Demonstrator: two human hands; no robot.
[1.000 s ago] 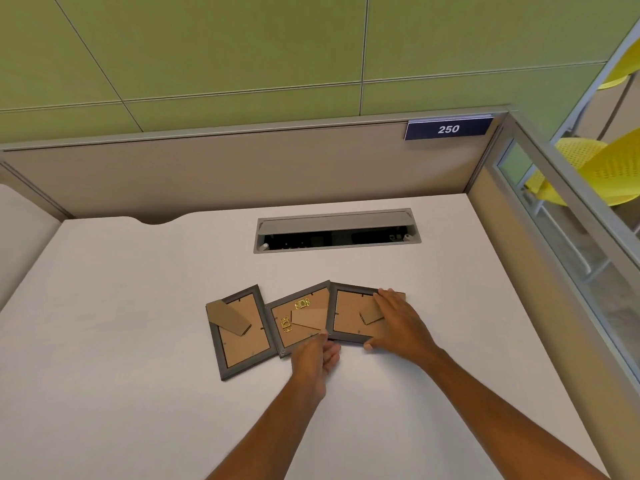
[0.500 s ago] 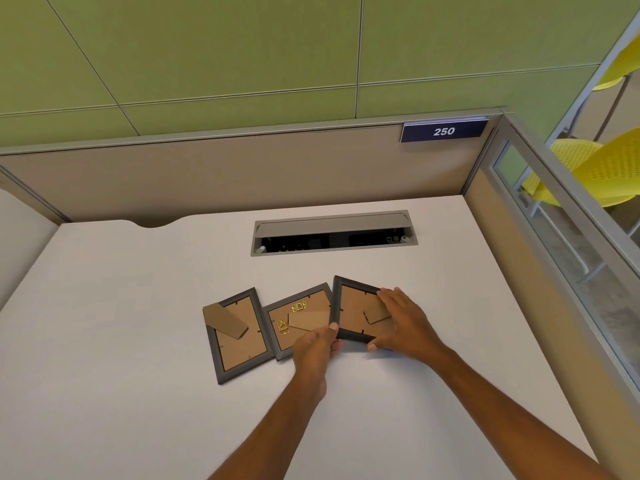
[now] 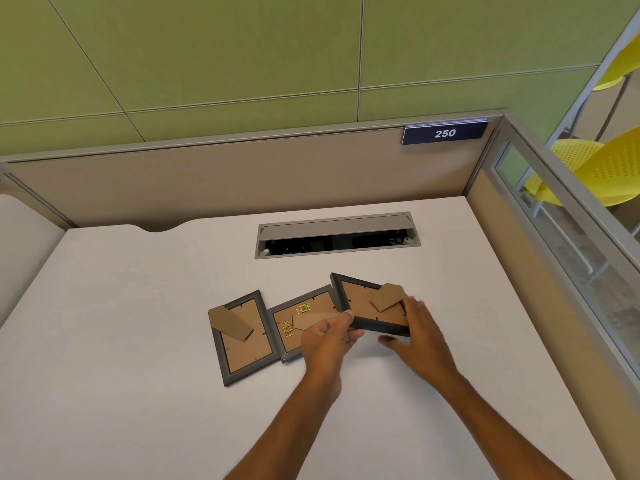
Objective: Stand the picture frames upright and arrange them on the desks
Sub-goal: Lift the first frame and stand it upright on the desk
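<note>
Three dark grey picture frames show their brown backs on the white desk [image 3: 121,341]. The left frame [image 3: 240,336] lies flat, face down, its cardboard stand folded out. The middle frame [image 3: 304,320] lies flat too, with gold hangers showing. The right frame [image 3: 367,303] is tilted up off the desk, back toward me, stand flap sticking out. My left hand [image 3: 329,341] pinches its lower left edge. My right hand [image 3: 417,336] holds its lower right corner, fingers under and beside it.
A grey cable hatch [image 3: 337,233] stands open behind the frames. Beige partition walls [image 3: 242,181] close the desk at the back and right, with a blue "250" sign [image 3: 445,133]. Yellow chairs [image 3: 602,168] stand beyond the right glass panel.
The right frame has been lifted from flat on the desk to tilted up between both hands. My right hand slid from its back to its lower right corner.
</note>
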